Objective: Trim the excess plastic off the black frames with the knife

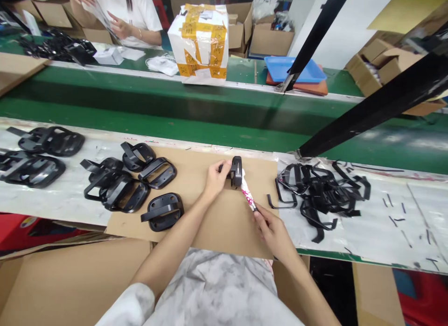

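A: Far left of the bench?
B: 2 black plastic frames (45,140) lay on the pale table cover (63,200), well apart from the hands. Right of them, a cluster of like frames (115,188) sat at the left edge of the cardboard sheet (217,232), some overlapping.
A: The hands?
B: The left hand (217,176) was closed, thumb and fingers pinched on 1 small black part (236,171), held upright over the far middle of the cardboard sheet. I could not tell whether it touched the sheet. A white-and-pink tool (248,195) met the part's lower right side. The right hand (275,232) gripped the tool's near end, fingers curled narrow around it.
A: Right of that?
B: A tangled heap of black strips (322,190) lay near the right hand, with loose slivers farther right.
A: How far along?
B: Judged midway: many pieces laid out left, 1 in hand. Whether the laid-out ones were finished, I could not tell.
A: Across the green conveyor (175,106)?
B: Another person (122,13) sat at far left, then a taped box (199,43).
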Available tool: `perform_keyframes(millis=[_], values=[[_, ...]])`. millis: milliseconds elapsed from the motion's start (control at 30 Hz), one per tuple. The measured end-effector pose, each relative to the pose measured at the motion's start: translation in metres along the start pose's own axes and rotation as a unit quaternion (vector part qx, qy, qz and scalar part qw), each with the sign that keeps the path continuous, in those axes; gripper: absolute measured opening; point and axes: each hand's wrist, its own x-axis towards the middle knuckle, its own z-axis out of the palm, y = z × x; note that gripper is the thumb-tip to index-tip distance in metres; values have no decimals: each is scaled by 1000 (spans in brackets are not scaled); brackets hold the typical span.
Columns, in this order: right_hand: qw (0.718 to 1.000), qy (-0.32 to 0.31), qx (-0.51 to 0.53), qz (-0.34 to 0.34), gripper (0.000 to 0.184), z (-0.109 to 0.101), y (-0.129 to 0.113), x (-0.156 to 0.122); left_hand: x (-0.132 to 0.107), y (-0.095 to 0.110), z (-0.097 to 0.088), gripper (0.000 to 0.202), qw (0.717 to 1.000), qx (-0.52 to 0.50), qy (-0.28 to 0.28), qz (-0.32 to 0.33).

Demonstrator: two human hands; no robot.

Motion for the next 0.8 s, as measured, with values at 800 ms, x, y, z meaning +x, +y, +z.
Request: perform_keyframes(millis=[800], values=[[990,33,-132,-30,57,-2,-3,-1,-8,0,1,51,999,37,32,5]])
